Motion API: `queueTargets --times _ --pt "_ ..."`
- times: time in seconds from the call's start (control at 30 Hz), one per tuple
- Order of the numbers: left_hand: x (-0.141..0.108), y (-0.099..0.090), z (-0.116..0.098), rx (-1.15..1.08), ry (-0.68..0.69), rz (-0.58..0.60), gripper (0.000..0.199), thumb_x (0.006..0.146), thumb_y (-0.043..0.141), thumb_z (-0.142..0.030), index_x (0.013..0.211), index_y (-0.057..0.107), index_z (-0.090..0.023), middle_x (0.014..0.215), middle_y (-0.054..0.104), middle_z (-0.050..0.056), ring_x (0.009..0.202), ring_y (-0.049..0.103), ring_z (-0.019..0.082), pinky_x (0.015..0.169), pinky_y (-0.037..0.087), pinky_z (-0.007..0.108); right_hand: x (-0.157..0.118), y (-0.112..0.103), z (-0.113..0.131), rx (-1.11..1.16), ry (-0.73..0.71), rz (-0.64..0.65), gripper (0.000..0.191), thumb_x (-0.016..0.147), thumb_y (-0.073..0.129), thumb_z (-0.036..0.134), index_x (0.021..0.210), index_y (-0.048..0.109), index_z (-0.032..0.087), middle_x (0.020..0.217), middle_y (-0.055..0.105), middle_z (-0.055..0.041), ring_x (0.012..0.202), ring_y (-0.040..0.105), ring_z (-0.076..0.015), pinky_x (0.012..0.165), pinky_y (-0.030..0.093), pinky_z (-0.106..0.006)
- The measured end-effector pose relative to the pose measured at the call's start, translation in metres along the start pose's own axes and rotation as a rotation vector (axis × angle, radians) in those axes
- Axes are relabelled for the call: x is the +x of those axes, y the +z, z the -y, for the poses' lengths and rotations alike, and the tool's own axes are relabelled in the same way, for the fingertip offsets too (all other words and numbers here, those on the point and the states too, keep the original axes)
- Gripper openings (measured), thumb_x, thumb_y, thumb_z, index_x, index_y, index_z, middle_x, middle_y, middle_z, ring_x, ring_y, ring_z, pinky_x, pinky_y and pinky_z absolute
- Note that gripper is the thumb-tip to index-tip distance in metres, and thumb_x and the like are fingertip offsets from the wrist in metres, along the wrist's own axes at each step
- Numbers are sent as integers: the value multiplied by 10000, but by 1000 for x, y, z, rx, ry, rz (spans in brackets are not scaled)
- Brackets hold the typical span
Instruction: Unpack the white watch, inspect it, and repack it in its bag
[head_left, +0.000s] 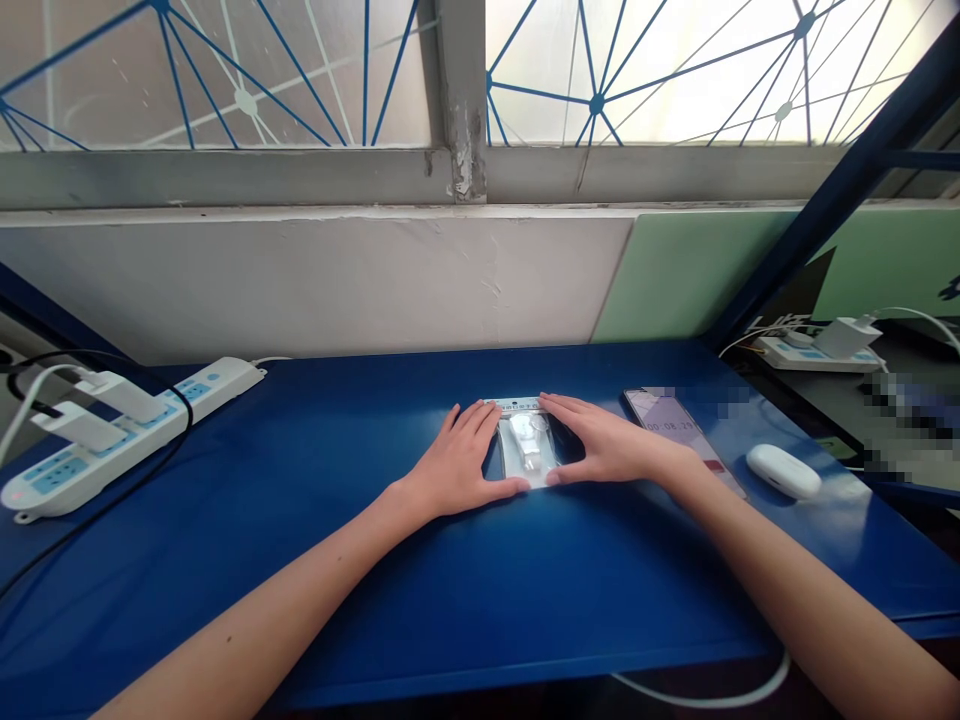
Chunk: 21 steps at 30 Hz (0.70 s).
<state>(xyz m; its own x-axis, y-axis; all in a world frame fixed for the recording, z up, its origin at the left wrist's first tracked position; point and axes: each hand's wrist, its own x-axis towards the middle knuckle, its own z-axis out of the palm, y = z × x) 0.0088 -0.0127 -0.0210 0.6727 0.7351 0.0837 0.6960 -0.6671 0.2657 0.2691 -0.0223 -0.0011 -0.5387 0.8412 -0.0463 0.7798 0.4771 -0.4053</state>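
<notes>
A small clear plastic package (517, 470) with a printed header strip at its top lies flat on the blue desk. Inside it is a whitish item whose kind I cannot make out. My left hand (459, 465) rests at the package's left side, fingers stretched to the upper left corner and thumb by the bottom edge. On the opposite side, my right hand (600, 440) has its fingertips at the upper right corner and its thumb near the lower right one. Both hands are open, fingers extended, touching the package's edges without closing round it.
Right of my hands lie a phone (675, 425) showing a timer, partly under my right forearm, and a white rounded case (784, 471). A white power strip (217, 377) with plugged-in chargers and a black cable (161, 460) occupies the left. Wall and windows stand behind.
</notes>
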Motion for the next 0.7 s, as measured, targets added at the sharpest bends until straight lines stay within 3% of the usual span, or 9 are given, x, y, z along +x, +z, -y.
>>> queueTargets --times 0.33,0.5,0.7 --pt "0 0 0 1 7 -4 1006 789 409 -803 1499 230 -112 1543 274 159 1433 201 335 1163 136 514 0 -1 1 -1 25 -2 1106 664 632 736 1503 267 115 1567 220 -185 1425 234 -370 1142 284 -505" --pt "-2 -4 0 -2 22 -8 967 787 439 -791 1495 259 -158 1529 309 150 1429 205 350 1155 131 540 0 -1 2 -2 -14 -16 1059 682 628 721 1503 281 150 1567 225 -170 1424 229 -381 1137 283 -528" --pt "-3 -7 4 -11 22 45 933 820 421 -764 1517 202 -183 1568 216 132 1445 173 317 1165 117 506 0 0 5 -10 13 -12 1034 694 601 735 1484 318 130 1566 228 -181 1425 238 -367 1135 295 -511"
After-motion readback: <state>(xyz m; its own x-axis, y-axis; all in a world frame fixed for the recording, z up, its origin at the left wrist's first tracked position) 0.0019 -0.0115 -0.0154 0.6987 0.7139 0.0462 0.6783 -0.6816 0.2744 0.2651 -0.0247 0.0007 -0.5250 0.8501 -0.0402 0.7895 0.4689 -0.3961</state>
